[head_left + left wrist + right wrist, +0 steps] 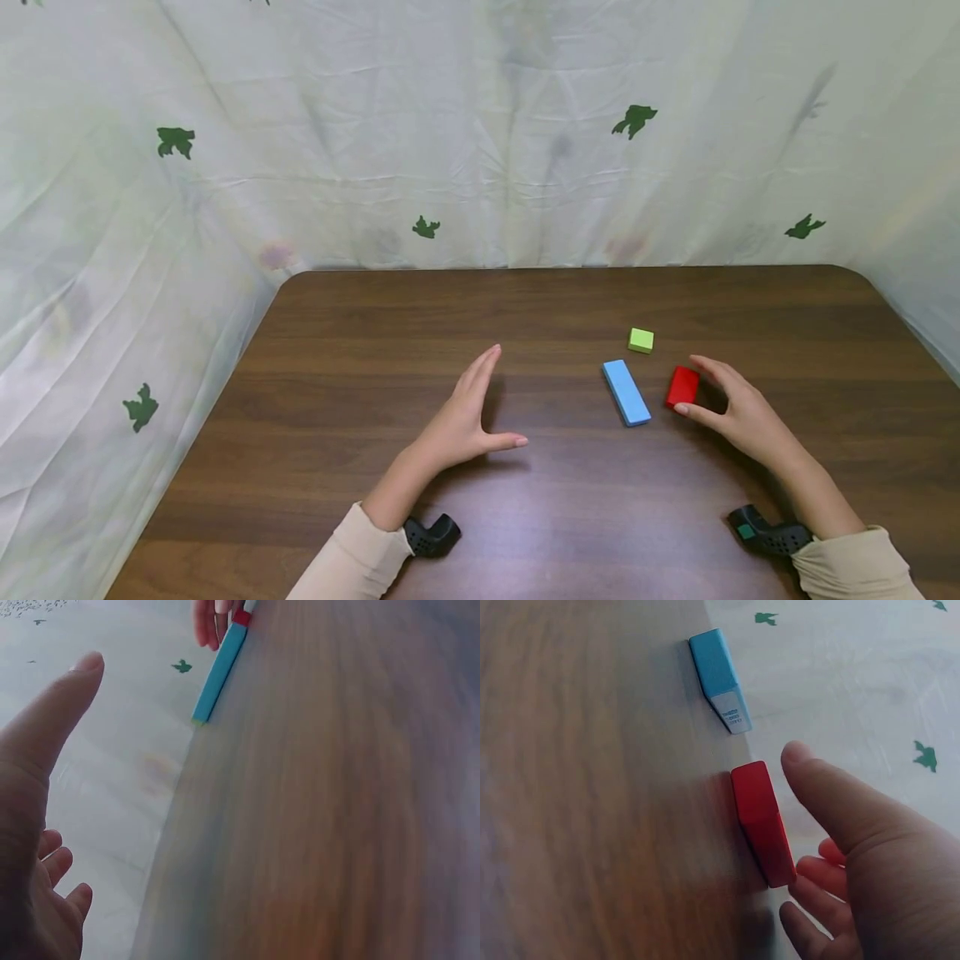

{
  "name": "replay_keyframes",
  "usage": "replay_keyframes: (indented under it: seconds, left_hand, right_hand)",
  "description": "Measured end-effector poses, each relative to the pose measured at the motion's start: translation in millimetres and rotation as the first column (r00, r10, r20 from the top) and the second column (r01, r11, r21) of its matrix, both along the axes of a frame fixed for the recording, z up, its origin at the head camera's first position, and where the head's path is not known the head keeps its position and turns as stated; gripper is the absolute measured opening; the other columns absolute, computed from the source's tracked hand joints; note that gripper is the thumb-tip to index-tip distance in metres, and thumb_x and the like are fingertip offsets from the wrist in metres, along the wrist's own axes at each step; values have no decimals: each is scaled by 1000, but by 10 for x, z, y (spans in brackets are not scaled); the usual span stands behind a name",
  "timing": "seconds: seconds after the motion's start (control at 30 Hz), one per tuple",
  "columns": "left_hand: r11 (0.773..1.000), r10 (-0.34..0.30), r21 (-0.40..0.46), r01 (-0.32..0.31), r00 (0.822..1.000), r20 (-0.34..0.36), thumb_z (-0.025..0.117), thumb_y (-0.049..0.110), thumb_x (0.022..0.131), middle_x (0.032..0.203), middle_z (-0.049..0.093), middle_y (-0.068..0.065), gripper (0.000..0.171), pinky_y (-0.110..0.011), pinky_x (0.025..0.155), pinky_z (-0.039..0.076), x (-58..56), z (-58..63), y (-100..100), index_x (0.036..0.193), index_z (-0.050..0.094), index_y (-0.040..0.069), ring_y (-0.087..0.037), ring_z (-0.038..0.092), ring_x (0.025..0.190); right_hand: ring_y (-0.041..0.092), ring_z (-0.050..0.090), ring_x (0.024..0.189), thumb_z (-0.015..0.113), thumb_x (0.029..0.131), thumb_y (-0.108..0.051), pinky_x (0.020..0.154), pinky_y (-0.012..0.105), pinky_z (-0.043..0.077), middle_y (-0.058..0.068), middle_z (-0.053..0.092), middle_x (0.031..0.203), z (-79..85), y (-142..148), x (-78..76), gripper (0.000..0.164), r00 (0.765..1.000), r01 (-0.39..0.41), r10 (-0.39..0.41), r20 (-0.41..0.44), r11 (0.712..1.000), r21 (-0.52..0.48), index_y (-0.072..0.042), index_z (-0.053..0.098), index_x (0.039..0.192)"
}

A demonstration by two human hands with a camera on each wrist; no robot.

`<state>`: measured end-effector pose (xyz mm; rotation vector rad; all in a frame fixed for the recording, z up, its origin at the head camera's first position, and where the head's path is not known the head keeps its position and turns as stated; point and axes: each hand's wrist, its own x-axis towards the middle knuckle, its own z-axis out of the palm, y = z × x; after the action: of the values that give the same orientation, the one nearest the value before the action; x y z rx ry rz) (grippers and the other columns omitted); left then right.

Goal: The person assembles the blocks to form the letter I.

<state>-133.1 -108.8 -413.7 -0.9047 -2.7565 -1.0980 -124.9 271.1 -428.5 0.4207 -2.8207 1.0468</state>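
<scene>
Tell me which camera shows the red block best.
The right wrist view: the red block fills the frame's middle, sharp, beside the right hand. The head view shows it small; the left wrist view catches only a sliver.

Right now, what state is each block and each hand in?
red block: flat on the table, between the right hand's thumb and fingers, grip not clearly closed
blue block: flat, untouched, left of the red block
green block: flat, untouched, behind the other two
right hand: curled around the red block
left hand: open, on edge, holding nothing
</scene>
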Motion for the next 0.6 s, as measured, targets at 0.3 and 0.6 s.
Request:
replay_keyframes:
  seconds: [0.3, 0.6]
  left_hand:
    - [999, -47, 10, 47, 998, 36, 70, 55, 67, 148, 12, -4, 110, -41, 103, 23, -26, -49, 213, 145, 3, 17, -15, 11, 133]
    - [995, -84, -47, 85, 996, 35, 66, 59, 68, 147, 14, -7, 109, -40, 103, 24, -61, -56, 442, 144, 8, 7, -17, 14, 133]
  right_hand:
    - [40, 47, 104, 73, 76, -26, 83, 54, 38, 22, 45, 118, -37, 17, -4, 68, 1000, -1, 1, -9, 1000, 18, 3, 40, 128]
    - [38, 47, 103, 73, 76, -24, 81, 53, 39, 21, 47, 117, -39, 20, -11, 65, 1000, -2, 3, -20, 1000, 30, 3, 42, 127]
